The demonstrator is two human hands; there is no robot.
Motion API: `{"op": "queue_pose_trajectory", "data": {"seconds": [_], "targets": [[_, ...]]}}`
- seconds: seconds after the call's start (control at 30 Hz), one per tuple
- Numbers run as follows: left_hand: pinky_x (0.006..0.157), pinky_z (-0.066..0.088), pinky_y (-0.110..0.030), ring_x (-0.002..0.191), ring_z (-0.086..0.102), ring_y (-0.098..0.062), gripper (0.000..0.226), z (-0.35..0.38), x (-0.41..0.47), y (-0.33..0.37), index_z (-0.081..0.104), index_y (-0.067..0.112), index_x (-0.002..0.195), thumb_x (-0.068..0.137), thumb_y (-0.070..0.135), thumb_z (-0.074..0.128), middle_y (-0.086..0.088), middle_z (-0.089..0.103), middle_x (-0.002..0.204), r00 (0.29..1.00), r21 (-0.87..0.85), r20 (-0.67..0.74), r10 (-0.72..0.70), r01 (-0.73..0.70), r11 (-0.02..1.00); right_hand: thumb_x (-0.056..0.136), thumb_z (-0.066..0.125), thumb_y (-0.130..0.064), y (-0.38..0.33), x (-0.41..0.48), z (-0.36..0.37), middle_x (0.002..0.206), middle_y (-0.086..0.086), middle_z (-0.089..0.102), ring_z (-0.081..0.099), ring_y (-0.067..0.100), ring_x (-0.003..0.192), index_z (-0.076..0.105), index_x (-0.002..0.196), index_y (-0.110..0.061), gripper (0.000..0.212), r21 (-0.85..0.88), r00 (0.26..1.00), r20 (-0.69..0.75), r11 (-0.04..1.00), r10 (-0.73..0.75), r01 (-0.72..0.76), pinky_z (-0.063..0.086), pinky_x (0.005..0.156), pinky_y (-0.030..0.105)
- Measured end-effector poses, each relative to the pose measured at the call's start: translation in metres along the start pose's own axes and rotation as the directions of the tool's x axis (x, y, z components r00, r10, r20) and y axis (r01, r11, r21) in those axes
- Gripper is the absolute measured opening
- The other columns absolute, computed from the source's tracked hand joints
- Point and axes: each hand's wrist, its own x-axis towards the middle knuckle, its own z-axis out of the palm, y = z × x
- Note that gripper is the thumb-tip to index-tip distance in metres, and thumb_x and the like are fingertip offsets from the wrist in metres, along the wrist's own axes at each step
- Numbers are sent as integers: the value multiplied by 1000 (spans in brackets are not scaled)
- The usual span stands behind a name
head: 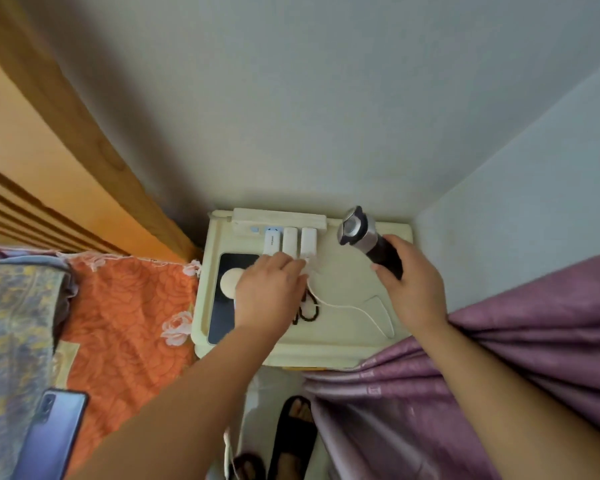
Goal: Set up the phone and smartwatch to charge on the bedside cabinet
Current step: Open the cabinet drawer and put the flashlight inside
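We find the left hand (269, 289) with fingers (293, 268) pinching the white cable (343, 306) just below the chargers (290, 241). The right hand (409, 282) grips a flashlight (368, 237). The phone (54, 434) lies on the bed, well behind both hands. We judge the cable light and limp; hold it at the plug end.

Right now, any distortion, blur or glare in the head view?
Head view: strong wide-angle bending of the wall corner and bed frame; left hand slightly motion-soft; small glint on the flashlight head; light even, shadows soft.
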Motion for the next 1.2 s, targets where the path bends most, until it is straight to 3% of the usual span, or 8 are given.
{"op": "queue_pose_trajectory", "data": {"seconds": [0.23,0.57,0.7,0.8,0.93,1.03,1.13,1.2], "targets": [[53,51,-35,68,64,-30,17,-22,-83,-31,75,13,91,79,21,66,-5,71,80,988,53,-138,66,-59,997,80,69,-19,-21,-85,9,113,4,66,55,11,95,55,121,-15,43,145,999,38,989,21,-26,37,80,19],[48,46,-30,58,61,-29,18,44,-186,5,68,14,74,71,27,57,-4,63,66,988,28,148,54,-59,998,78,71,-15,14,-190,51,105,5,67,59,23,96,59,114,-13,38,86,991,131,996,7,-18,44,82,32],[39,40,-25,47,58,-28,23,89,-195,17,66,13,61,49,15,85,-3,60,55,969,79,248,-9,-11,997,79,69,-13,29,-199,72,113,3,64,58,22,103,57,119,-14,42,88,991,132,996,-15,4,45,89,33],[39,41,-25,52,62,-25,31,120,-198,13,70,15,67,43,11,88,-1,63,61,956,164,293,-10,-40,986,79,69,-13,39,-199,90,109,4,64,57,22,99,57,116,-15,40,78,992,120,996,-43,33,43,85,30],[45,46,-27,60,65,-25,22,148,-197,-1,71,12,76,55,5,76,-3,67,69,972,207,215,91,-136,969,79,69,-15,54,-194,108,111,4,65,56,22,101,57,118,-14,40,89,998,58,996,-21,16,42,86,29],[45,46,-27,57,64,-28,24,161,-189,-6,69,9,69,67,4,45,-6,66,67,979,229,76,188,-200,953,80,69,-15,61,-191,112,110,3,65,55,20,100,57,117,-14,39,110,1000,14,994,-6,5,42,85,29],[48,46,-28,57,62,-28,8,165,-186,-2,64,11,65,63,3,62,-7,63,62,978,229,24,207,-207,951,80,68,-16,66,-193,112,112,3,64,55,19,102,56,119,-14,40,118,1000,-1,993,-10,10,44,87,32],[49,45,-30,58,61,-29,10,162,-187,5,63,11,70,63,10,71,-7,63,64,999,110,34,37,-41,993,80,68,-15,69,-197,110,113,4,64,55,19,103,56,119,-14,41,129,1000,1,992,-2,2,43,88,29]]}}
